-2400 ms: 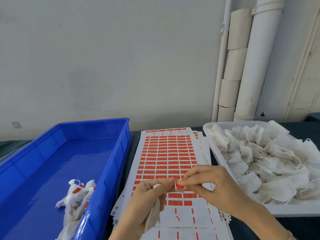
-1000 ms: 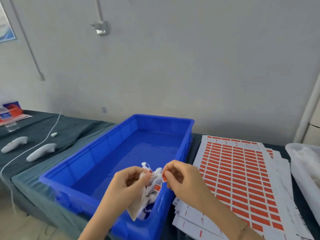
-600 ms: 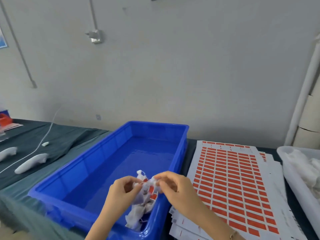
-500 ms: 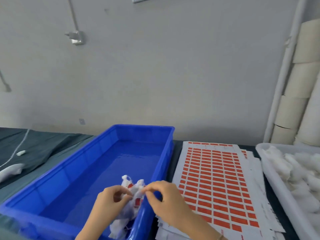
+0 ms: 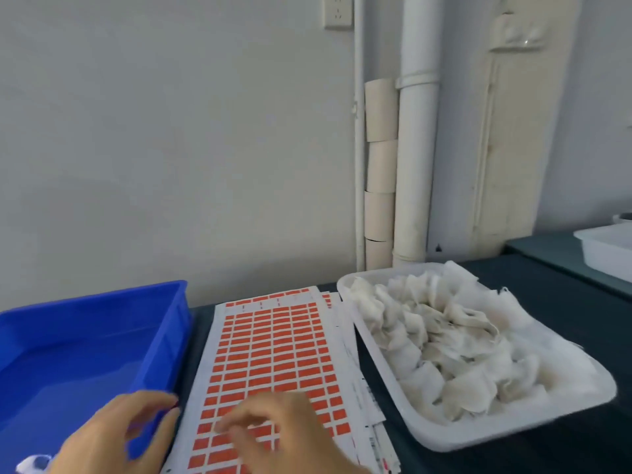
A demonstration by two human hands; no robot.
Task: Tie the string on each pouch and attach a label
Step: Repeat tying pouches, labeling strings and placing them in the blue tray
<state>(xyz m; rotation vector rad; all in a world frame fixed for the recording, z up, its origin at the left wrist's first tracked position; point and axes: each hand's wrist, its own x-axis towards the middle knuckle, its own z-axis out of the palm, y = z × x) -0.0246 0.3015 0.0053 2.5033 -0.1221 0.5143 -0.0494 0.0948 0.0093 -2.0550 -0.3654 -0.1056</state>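
L hand point(image 5: 113, 436) spread, empty, over blue bin point(image 5: 85, 340) edge; R hand point(image 5: 277, 429) fingers loose, empty, on label sheet point(image 5: 273, 350).

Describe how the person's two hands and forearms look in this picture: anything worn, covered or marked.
Both hands are bare: the left hand and the right hand show no gloves, and no rings can be made out. The right forearm is uncovered as far as the bottom edge of the picture, with no sleeve in view. Motion blur softens the fingers, so finer marks cannot be told.
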